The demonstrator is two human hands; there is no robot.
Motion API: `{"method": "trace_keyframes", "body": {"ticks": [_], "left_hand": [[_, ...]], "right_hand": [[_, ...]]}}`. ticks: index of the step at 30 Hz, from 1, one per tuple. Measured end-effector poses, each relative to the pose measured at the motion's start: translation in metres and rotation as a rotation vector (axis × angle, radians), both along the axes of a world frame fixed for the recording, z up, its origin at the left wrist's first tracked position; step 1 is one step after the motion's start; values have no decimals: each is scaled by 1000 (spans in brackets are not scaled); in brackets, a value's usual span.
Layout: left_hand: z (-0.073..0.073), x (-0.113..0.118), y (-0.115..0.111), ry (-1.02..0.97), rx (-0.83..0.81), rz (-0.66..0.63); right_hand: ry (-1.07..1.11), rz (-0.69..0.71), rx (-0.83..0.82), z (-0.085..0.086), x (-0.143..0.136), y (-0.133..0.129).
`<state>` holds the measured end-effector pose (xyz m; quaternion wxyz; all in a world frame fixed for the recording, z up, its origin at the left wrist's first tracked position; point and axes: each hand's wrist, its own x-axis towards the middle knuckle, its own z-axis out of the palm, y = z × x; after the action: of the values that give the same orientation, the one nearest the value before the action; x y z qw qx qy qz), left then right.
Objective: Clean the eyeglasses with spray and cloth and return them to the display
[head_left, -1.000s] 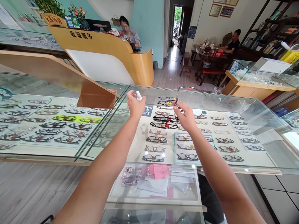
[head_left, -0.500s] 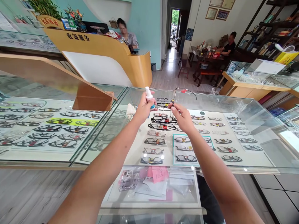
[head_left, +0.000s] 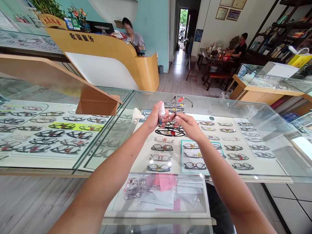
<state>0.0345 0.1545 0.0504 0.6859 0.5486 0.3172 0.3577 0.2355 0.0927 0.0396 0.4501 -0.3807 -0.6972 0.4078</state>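
Observation:
My left hand (head_left: 154, 117) is wrapped round a small white spray bottle (head_left: 162, 113) with a blue lower part, its thumb or finger up at the nozzle. Close to the bottle's right side, my right hand (head_left: 186, 123) pinches a pair of eyeglasses (head_left: 175, 105) held on edge. One temple of the glasses reaches out to the right, and a red tag shows on them. Both hands are above the glass display case (head_left: 219, 103). A crumpled white cloth (head_left: 137, 114) lies on the glass left of my left hand.
Rows of eyeglasses (head_left: 162, 148) lie inside the case. A wooden-framed mirror or stand (head_left: 97, 105) leans on the left counter. Nearer me, an open drawer (head_left: 156, 214) holds papers and plastic bags. Two people sit farther back, one behind the yellow cash desk (head_left: 146, 71).
My left hand has brought the spray bottle right and lower, with a finger now on top of it. The eyeglasses in my right hand have moved left and down, close to the bottle.

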Motion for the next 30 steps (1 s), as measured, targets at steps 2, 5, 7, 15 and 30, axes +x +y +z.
{"method": "trace_keyframes", "body": {"ticks": [2,5,7,15,30], "left_hand": [[-3,2,0,21,19,18],[-6,3,1,43,40,52],[-7,4,1,63,54,72],[-7,7,-2,40,87,100],[-12,7,-11,234,303,-23]], "right_hand": [[11,29,-8,3,0,-1],[23,63,-29,7,-1,-2],[25,73,-36,9,-1,-3],[97,83,-66,11,0,-2],[213,-106,-120,7,4,4]]}}
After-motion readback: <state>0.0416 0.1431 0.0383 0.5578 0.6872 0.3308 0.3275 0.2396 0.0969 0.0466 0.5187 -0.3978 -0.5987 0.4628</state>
